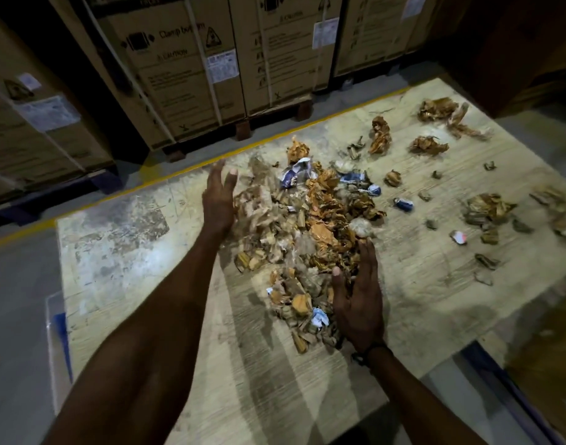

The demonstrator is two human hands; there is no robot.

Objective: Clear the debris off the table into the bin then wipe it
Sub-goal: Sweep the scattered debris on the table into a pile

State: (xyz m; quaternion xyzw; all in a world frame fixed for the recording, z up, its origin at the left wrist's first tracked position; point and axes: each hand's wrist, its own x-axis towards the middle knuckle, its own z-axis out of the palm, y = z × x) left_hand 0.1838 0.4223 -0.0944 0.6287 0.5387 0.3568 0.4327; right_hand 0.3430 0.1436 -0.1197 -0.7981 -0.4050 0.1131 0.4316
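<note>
A big heap of debris [307, 226], crumpled brown paper, cardboard scraps and blue-white wrappers, lies in the middle of the worn wooden table [140, 252]. My left hand [219, 200] stands on edge with straight fingers against the heap's left side. On the heap's near right side my right hand [358, 300] lies flat with fingers stretched into the scraps. More crumpled brown pieces [435, 110] and small bits [403, 203] are scattered over the right half of the table. Neither hand holds anything.
A clear plastic bin with a blue part [55, 332] shows at the table's left edge, low down. Tall strapped cardboard boxes [179, 75] on pallets stand behind a yellow floor line [179, 175]. Grey floor lies to the left.
</note>
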